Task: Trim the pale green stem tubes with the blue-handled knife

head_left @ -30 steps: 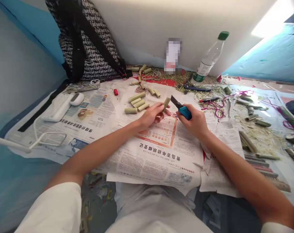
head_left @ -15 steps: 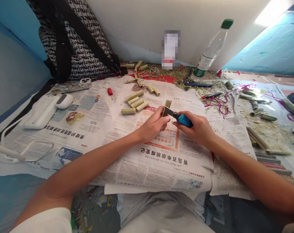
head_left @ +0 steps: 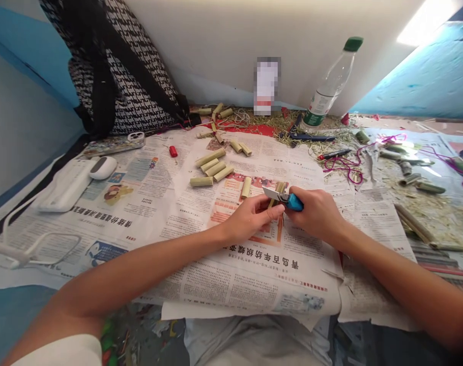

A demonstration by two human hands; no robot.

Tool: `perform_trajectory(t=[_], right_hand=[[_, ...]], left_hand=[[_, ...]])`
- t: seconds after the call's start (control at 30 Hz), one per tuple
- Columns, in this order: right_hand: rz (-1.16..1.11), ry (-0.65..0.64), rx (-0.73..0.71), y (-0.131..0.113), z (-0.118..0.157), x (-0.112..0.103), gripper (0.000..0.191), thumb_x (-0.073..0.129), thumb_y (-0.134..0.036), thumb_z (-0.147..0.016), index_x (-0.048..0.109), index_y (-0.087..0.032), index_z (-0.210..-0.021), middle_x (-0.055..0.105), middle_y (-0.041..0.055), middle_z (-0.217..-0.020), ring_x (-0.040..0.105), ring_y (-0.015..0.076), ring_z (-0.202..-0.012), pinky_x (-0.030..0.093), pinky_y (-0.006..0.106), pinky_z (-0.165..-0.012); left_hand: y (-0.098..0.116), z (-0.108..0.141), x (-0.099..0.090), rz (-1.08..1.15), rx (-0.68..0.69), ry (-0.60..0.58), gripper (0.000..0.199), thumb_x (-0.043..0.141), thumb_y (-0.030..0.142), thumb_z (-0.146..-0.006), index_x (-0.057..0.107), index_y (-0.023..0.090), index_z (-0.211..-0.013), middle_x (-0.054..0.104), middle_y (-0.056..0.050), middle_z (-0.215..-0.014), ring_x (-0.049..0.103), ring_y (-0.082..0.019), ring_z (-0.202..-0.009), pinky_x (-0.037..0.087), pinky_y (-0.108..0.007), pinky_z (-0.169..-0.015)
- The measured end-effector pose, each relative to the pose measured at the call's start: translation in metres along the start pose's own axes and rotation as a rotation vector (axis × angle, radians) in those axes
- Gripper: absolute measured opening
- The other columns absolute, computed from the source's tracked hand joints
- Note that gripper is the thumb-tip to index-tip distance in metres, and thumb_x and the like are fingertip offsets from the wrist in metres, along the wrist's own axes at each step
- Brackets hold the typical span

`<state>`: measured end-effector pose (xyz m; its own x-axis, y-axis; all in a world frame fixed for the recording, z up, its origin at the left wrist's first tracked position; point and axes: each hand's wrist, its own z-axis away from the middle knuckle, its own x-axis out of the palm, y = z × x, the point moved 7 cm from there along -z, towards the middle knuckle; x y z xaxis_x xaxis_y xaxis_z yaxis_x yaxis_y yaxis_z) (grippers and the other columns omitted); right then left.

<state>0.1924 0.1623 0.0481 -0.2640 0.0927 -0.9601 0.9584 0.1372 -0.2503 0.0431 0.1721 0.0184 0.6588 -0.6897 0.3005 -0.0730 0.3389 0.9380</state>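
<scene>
My left hand (head_left: 250, 218) pinches a short bamboo piece (head_left: 280, 187) between thumb and fingers, just above the newspaper. The blue-handled utility knife (head_left: 294, 202) is in my right hand (head_left: 317, 213), fingers wrapped round the handle. Its blade points left and crosses in front of the bamboo; whether it touches the bamboo I cannot tell. Close to my left fingertips, another short bamboo piece (head_left: 246, 188) lies on the newspaper (head_left: 201, 244). Farther back is a group of several cut bamboo pieces (head_left: 215, 167), lying side by side.
Behind stand a plastic bottle (head_left: 328, 89) with a green cap and a patterned bag (head_left: 136, 96). A white power bank (head_left: 65, 185) and earbud case (head_left: 103, 168) lie left. A pen (head_left: 334, 154), purple string (head_left: 353, 175), shavings and bamboo offcuts (head_left: 428, 186) cover the right.
Both hands have moved slightly down and right with the bamboo and knife. A bamboo piece now lies on the newspaper beside my left fingers. The knife blade has swung to point more level.
</scene>
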Motion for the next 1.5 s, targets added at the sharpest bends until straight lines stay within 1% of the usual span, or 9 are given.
perform_trajectory(t=[0.23,0.37,0.53,0.7,0.8,0.9,1.07,1.23,1.5], right_hand=[[0.115,-0.059,0.024,0.005,-0.002,0.007,0.022,0.055,-0.03,-0.08,0.074,-0.022,-0.087,0.07,0.0077,-0.07,0.049,0.0186,-0.058,0.021,0.031,-0.059],[0.118,-0.072,0.007,0.004,-0.002,0.006,0.021,0.055,-0.027,-0.079,0.074,-0.023,-0.086,0.069,0.0066,-0.068,0.05,0.019,-0.057,0.021,0.031,-0.058],[0.09,-0.099,-0.022,0.002,-0.002,0.008,0.018,0.057,-0.026,-0.075,0.072,-0.023,-0.082,0.069,0.0061,-0.067,0.051,0.0195,-0.058,0.024,0.031,-0.058],[0.072,-0.118,-0.052,0.002,-0.001,0.013,0.017,0.056,-0.024,-0.072,0.07,-0.023,-0.081,0.069,0.0057,-0.067,0.052,0.0193,-0.059,0.025,0.031,-0.059],[0.081,-0.118,-0.029,0.004,-0.002,0.012,0.016,0.056,-0.025,-0.073,0.071,-0.023,-0.08,0.068,0.0056,-0.066,0.05,0.0189,-0.058,0.025,0.031,-0.059],[0.083,-0.122,0.0,0.004,-0.002,0.011,0.016,0.057,-0.025,-0.073,0.071,-0.022,-0.081,0.068,0.0057,-0.066,0.049,0.0184,-0.057,0.025,0.03,-0.058],[0.077,-0.156,0.015,-0.001,0.0,0.009,0.011,0.058,-0.024,-0.071,0.067,-0.022,-0.076,0.065,0.005,-0.064,0.048,0.0178,-0.056,0.025,0.03,-0.057],[0.099,-0.18,0.014,-0.005,0.003,0.011,0.01,0.057,-0.025,-0.073,0.066,-0.022,-0.075,0.065,0.0058,-0.065,0.049,0.0178,-0.057,0.024,0.03,-0.057],[0.184,-0.172,0.065,-0.002,0.001,0.013,0.017,0.058,-0.026,-0.076,0.073,-0.022,-0.083,0.069,0.0076,-0.069,0.05,0.0185,-0.057,0.022,0.031,-0.057]], left_hand=[[-0.009,0.003,0.006,0.246,-0.088,-0.024,0.029,0.067,0.041,-0.089,0.052,0.017,-0.093,0.057,0.0,-0.086,0.034,-0.004,-0.057,0.021,-0.022,-0.051],[-0.012,0.002,0.006,0.278,-0.087,-0.049,0.028,0.066,0.04,-0.091,0.048,0.019,-0.095,0.058,0.001,-0.084,0.034,-0.004,-0.055,0.021,-0.021,-0.05],[-0.01,0.003,0.007,0.267,-0.063,-0.069,0.029,0.068,0.039,-0.09,0.051,0.016,-0.092,0.058,-0.002,-0.088,0.033,-0.003,-0.056,0.019,-0.023,-0.05],[-0.014,0.005,0.01,0.198,-0.162,-0.092,0.022,0.053,0.035,-0.096,0.048,0.016,-0.086,0.045,0.002,-0.08,0.026,-0.003,-0.053,0.016,-0.024,-0.05],[-0.013,0.007,0.011,0.201,-0.198,-0.097,0.016,0.044,0.032,-0.096,0.045,0.018,-0.089,0.037,0.005,-0.075,0.019,-0.004,-0.052,0.015,-0.024,-0.05],[-0.01,0.009,0.011,0.18,-0.175,-0.079,0.012,0.04,0.031,-0.096,0.039,0.021,-0.09,0.035,0.006,-0.073,0.017,-0.005,-0.052,0.014,-0.023,-0.049],[-0.002,0.014,0.011,0.04,-0.096,-0.013,0.021,0.037,0.035,-0.099,0.029,0.023,-0.083,0.029,0.007,-0.067,0.017,-0.007,-0.052,0.016,-0.022,-0.047],[-0.003,0.014,0.007,-0.038,-0.063,0.066,0.02,0.038,0.035,-0.096,0.031,0.023,-0.082,0.026,0.008,-0.063,0.018,-0.008,-0.052,0.017,-0.023,-0.047],[-0.008,0.011,0.007,-0.004,-0.026,0.072,0.025,0.039,0.039,-0.098,0.029,0.025,-0.08,0.026,0.009,-0.061,0.016,-0.007,-0.049,0.017,-0.021,-0.045]])
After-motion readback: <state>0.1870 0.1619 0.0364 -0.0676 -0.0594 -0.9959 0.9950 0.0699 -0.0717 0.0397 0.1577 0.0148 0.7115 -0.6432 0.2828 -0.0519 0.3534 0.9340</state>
